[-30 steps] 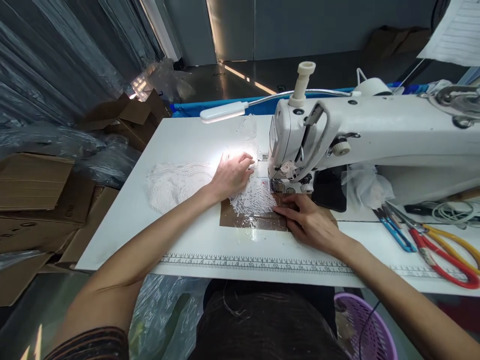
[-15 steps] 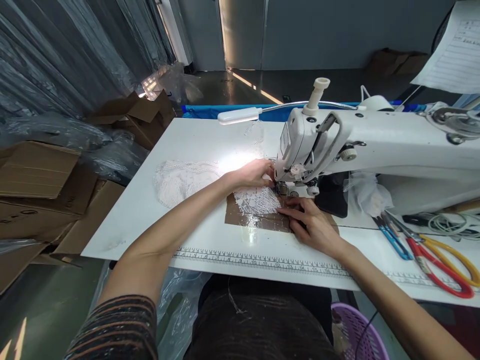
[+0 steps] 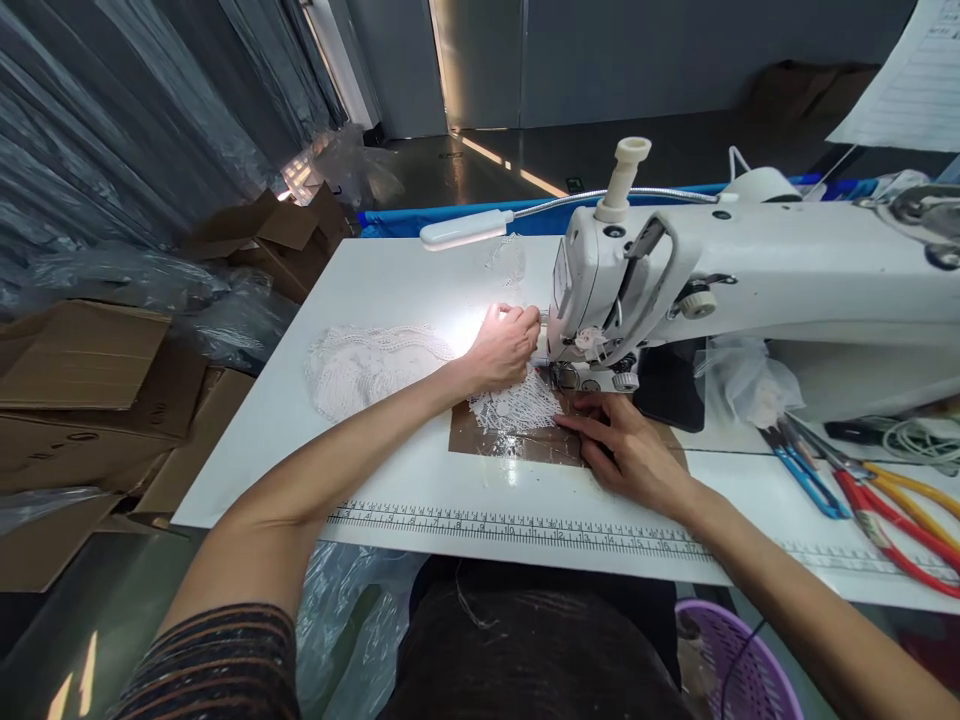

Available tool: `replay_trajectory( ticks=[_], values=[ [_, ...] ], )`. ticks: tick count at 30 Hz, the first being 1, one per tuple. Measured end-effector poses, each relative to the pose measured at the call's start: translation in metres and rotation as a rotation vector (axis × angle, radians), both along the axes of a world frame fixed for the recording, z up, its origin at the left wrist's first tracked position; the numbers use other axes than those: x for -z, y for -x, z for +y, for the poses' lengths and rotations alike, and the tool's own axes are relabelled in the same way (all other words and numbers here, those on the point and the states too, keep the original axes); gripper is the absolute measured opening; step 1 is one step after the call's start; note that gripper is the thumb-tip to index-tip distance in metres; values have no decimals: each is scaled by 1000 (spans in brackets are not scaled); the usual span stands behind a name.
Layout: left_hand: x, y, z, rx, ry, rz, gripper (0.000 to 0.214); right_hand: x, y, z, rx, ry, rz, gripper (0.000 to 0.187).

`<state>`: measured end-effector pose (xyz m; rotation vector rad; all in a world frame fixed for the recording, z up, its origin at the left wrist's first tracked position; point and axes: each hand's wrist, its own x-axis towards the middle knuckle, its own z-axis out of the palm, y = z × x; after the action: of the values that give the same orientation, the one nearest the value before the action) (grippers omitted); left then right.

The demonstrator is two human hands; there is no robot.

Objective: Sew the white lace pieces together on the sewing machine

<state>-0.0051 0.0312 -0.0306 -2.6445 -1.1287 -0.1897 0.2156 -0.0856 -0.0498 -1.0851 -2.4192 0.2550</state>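
Observation:
White lace [image 3: 514, 405] lies on a brown plate under the presser foot of a white sewing machine [image 3: 600, 260]. My left hand [image 3: 504, 345] is just left of the machine head, above the lace, with its fingers bent together. What they hold, if anything, is hidden in the lamp's glare. My right hand [image 3: 626, 450] lies on the plate [image 3: 480, 440] in front of the presser foot. Its fingers are stretched out and apart, and the index fingertip touches the lace's right edge. A further heap of white lace [image 3: 367, 375] rests on the table left of my left hand.
A lit lamp [image 3: 465, 230] on a bendable neck hangs over the table. Scissors with red handles [image 3: 885, 520] and blue-handled snips [image 3: 810, 480] lie at the right. A printed ruler [image 3: 510, 528] runs along the front edge. Cardboard boxes [image 3: 82, 360] stand left; a purple basket [image 3: 742, 660] is below.
My left hand has lifted and drawn back from beside the needle area, its fingers curling in. My right hand stays nearly in place on the plate. The view has shifted slightly.

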Motion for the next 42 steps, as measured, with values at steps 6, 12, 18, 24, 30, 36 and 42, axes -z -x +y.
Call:
replay_trajectory(
  ticks=[6, 12, 18, 24, 30, 36, 42],
  values=[
    [-6, -1, 35, -209, -43, -39, 20, -9, 8, 5, 32, 7, -54, 37],
    [-13, 16, 34, -220, 62, -1, 24, -7, 8, 7, 52, 19, -37, 36],
    [-21, 16, -30, -216, 64, -124, 27, -4, 6, 6, 38, 1, -47, 36],
    [-13, -4, -76, -65, 228, -93, 37, -7, 12, 6, 49, -62, -142, 38],
    [-6, 6, -41, 100, 304, -125, 35, -13, 25, 10, 153, -52, -288, 37],
    [5, 9, -32, 144, 283, -221, 34, -15, 35, 10, 250, -27, -376, 38],
    [11, 9, -28, 123, 291, -242, 34, -12, 41, 10, 285, -46, -405, 38]
  ],
)
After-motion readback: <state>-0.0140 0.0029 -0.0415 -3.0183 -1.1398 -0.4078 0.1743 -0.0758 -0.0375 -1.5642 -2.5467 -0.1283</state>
